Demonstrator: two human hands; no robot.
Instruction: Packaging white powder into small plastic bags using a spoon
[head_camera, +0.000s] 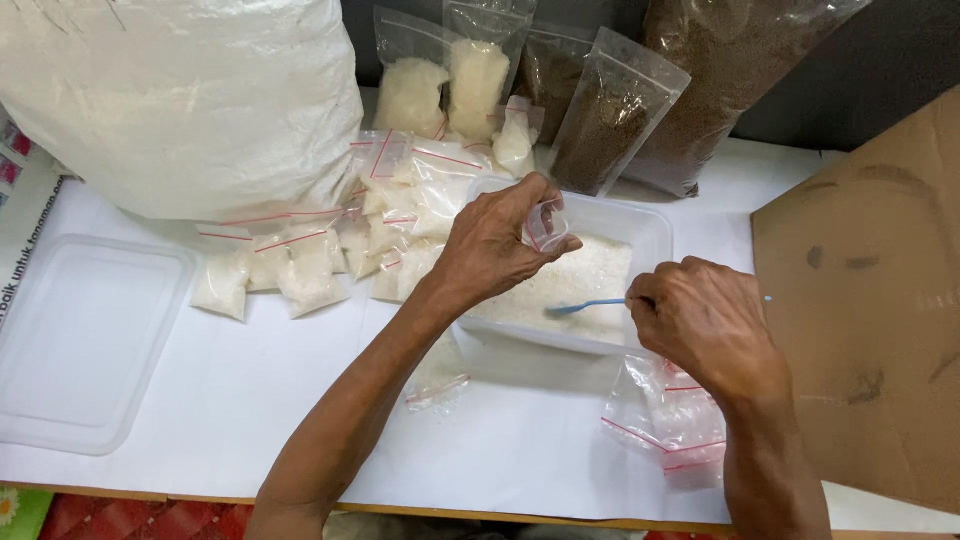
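White table (300, 400): lid (85, 340) near left; big sack (190, 100) far left; filled small bags (330, 230) centre; tub (650, 235); empty bags (670, 415); cardboard (870, 320) right; pouches (600, 100) far.

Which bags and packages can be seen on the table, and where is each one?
Large white sack: back left, bulging.
Small filled zip bags: piled beside it, red strips.
Brown-grain pouches: back centre, clear.
White-grain pouches: back, upright.
Small empty bag: in left hand.
Empty zip bags: under right hand.
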